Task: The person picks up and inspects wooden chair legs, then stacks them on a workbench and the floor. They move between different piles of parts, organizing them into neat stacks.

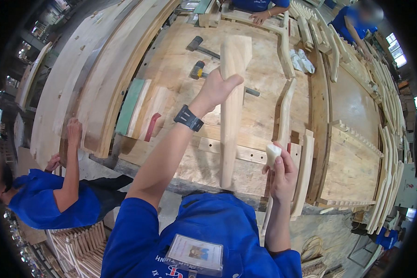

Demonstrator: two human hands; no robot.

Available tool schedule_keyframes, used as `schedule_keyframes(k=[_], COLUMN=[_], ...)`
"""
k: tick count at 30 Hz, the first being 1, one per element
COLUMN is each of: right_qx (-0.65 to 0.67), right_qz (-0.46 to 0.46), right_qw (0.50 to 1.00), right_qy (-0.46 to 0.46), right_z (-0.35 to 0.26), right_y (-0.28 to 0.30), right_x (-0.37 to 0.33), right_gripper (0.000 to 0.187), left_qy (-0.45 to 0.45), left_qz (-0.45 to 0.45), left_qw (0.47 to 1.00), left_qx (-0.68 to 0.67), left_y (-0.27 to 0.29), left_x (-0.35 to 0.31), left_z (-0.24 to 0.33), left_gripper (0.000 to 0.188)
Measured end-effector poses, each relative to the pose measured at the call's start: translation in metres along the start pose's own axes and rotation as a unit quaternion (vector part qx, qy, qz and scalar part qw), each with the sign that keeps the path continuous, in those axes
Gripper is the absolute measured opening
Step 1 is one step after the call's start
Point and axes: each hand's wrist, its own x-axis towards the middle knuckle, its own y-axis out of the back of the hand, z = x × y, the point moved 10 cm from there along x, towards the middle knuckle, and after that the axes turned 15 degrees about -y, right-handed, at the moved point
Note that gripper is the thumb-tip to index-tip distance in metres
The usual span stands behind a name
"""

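Note:
My left hand (pixel 217 88) is closed around a long pale wooden piece (pixel 232 129), broad at its far end and narrower toward me. It stands out above the wooden worktable (pixel 176 60). To the right of it, my right hand (pixel 285 176) grips a small whitish block (pixel 273 152) between thumb and fingers; its exact kind does not show. The block is apart from the wooden piece. Beyond my left hand lie two mallets, one black-headed (pixel 195 44) and one with a black and yellow head (pixel 199 69).
Curved wooden rails (pixel 285 111) lie right of the held piece. A drilled wooden strip (pixel 241 152) crosses the near table. At left are a green-faced board (pixel 130 106) and a red piece (pixel 152 126). Co-workers in blue (pixel 55 199) stand at left and beyond the table.

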Motion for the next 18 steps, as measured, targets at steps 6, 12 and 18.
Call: schedule_keyframes(k=[6, 12, 18], right_qx=[-0.224, -0.399, -0.447], right_qz=[-0.020, -0.009, -0.040], right_qw=[0.955, 0.853, 0.807], right_qy=[0.193, 0.336, 0.384], right_z=[-0.075, -0.105, -0.075], right_y=[-0.042, -0.073, -0.095], right_x=[-0.010, -0.037, -0.037], right_gripper=[0.029, 0.040, 0.043], left_qy=[0.116, 0.165, 0.206], left_qz=[0.023, -0.053, -0.061], left_qw=[0.962, 0.969, 0.967], left_qx=[-0.248, -0.177, -0.140], left_y=[-0.040, -0.066, -0.073], left_x=[-0.008, -0.023, -0.036], left_z=[0.019, 0.015, -0.009], left_gripper=[0.033, 0.037, 0.040])
